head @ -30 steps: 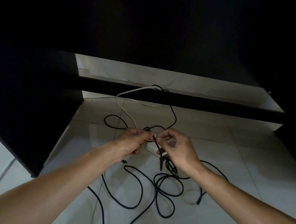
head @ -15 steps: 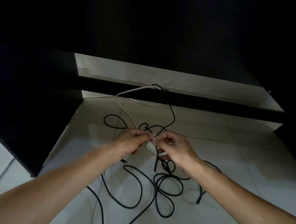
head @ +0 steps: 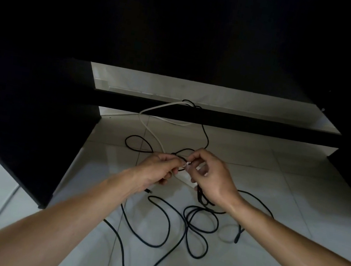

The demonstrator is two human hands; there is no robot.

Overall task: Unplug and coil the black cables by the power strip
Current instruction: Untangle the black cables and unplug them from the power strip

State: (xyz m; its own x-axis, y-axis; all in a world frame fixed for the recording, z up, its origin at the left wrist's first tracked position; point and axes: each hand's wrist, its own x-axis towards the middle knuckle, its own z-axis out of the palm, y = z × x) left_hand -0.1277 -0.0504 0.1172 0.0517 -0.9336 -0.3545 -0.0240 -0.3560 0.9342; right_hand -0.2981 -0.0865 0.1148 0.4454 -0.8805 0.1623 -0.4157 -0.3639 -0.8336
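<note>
Saw left hand [head: 159, 169] and right hand [head: 213, 180] raised together above white tiled floor [head: 297, 198], fingertips meeting. Both pinched small whitish piece with thin black cable end [head: 184, 165] between them; what piece was, couldn't tell. White power strip [head: 185, 178] lay on floor just beneath hands, mostly hidden. Loose black cables [head: 196, 226] sprawled in loops on tiles under forearms. White cord [head: 152, 129] ran from strip back over black desk crossbar [head: 240, 123].
</note>
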